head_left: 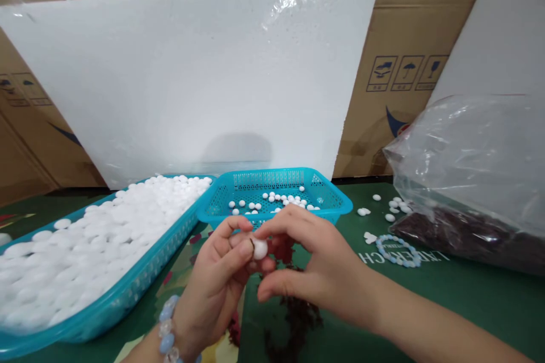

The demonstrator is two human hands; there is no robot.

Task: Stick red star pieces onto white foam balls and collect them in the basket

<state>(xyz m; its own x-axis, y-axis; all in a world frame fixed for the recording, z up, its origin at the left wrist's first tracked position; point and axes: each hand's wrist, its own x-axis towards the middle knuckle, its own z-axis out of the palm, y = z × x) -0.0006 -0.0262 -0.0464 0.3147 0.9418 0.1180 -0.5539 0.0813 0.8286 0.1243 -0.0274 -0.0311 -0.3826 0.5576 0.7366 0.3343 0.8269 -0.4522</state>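
Both hands, left hand (221, 272) and right hand (306, 261), pinch one white bead (260, 249) above the tabletop (468, 300) before the small basket (276, 195); slack fingertip pressure could probably drop it among the dark debris (293, 317).

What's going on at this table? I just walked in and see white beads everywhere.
A person holds one white bead between the fingertips of the left hand and right hand, above a patch of dark red bits on the green mat. The large turquoise basket at left is heaped with white beads; the smaller turquoise basket behind the hands holds only a scattering. A beaded bracelet and a plastic bag of dark material lie at right.
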